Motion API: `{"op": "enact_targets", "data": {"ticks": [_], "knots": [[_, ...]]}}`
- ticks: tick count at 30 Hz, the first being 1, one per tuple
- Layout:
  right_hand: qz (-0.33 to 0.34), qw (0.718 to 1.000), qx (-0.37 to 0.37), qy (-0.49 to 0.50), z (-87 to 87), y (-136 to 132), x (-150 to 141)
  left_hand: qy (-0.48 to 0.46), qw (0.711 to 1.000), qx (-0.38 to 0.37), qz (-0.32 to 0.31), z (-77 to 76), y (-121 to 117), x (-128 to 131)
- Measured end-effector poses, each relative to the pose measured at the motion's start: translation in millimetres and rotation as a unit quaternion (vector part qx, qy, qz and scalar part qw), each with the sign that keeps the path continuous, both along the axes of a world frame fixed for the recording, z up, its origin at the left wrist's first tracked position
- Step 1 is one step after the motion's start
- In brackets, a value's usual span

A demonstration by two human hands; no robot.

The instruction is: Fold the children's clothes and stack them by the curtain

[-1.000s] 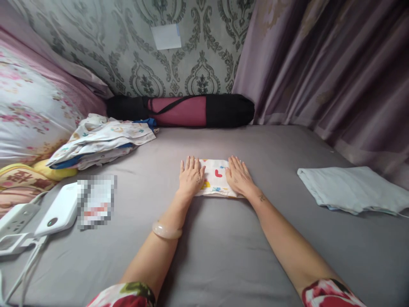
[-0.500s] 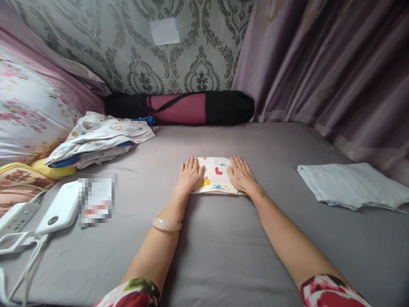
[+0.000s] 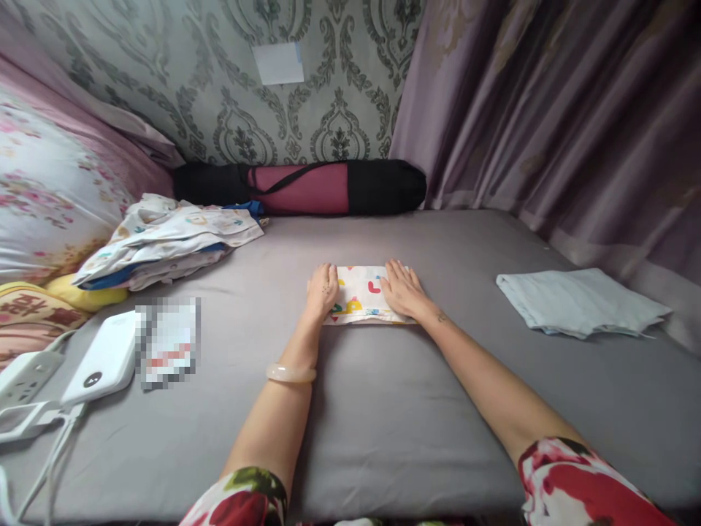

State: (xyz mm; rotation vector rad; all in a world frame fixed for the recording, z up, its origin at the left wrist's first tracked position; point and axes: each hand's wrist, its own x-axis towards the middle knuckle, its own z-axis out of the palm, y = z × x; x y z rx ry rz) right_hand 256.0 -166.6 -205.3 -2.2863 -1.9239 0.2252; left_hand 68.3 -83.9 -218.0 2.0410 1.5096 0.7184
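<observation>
A small folded white cloth [image 3: 361, 296] with red, yellow and blue prints lies flat on the grey bed sheet in front of me. My left hand [image 3: 323, 292] rests along its left edge, fingers stretched forward and close together; the thumb is hidden. On the right part of the cloth, my right hand [image 3: 404, 292] lies palm down with its fingers slightly spread. The cloth's near edge shows stacked layers between the hands.
To the right lies a folded pale blue cloth [image 3: 580, 301]. A clothes pile [image 3: 180, 234], a white power bank [image 3: 104, 358], a power strip [image 3: 30, 376] with cables and a blurred packet [image 3: 171, 343] are on the left. A black and maroon long bag [image 3: 301, 188] lies along the wall.
My left hand has turned more onto its side at the cloth's left edge, its thumb now out of sight. My right hand has slid slightly inward over the cloth. The view has shifted a little.
</observation>
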Motion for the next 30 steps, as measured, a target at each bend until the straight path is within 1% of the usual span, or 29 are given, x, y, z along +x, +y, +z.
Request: {"op": "enact_targets", "data": {"ticks": [4, 7, 11, 15, 19, 22, 25, 27, 30], "knots": [[0.061, 0.998, 0.023, 0.001, 3.8, 3.8, -33.5, -0.069, 0.996, -0.014, 0.046, 2.3, 3.2, -5.0], [0.088, 0.996, 0.024, 0.004, 2.3, 9.1, -50.8, -0.132, 0.989, -0.013, 0.064, 1.8, 6.4, -9.2], [0.079, 0.996, 0.027, 0.003, -4.4, 13.7, -57.3, -0.197, 0.976, -0.024, 0.095, 0.8, 12.2, -12.9], [0.064, 0.997, 0.035, -0.003, -12.5, 13.9, -57.5, -0.219, 0.967, -0.048, 0.122, 1.4, 16.1, -13.8], [0.063, 0.997, 0.042, -0.005, -15.8, 13.9, -59.3, -0.200, 0.972, -0.037, 0.118, 2.9, 14.8, -13.4], [0.064, 0.997, 0.044, 0.005, -14.5, 14.7, -59.5, -0.151, 0.983, -0.010, 0.101, 6.3, 10.2, -11.2], [0.073, 0.996, 0.030, 0.029, -10.0, 14.2, -55.4, -0.101, 0.991, 0.028, 0.078, 10.2, 3.6, -4.8], [0.072, 0.996, 0.027, 0.039, -6.1, 11.9, -50.2, -0.074, 0.994, 0.067, 0.048, 11.2, -1.9, 2.0], [0.061, 0.997, 0.045, 0.023, -2.2, 5.8, -40.6, 0.001, 0.992, 0.124, -0.030, 9.3, -12.9, 13.9]]}}
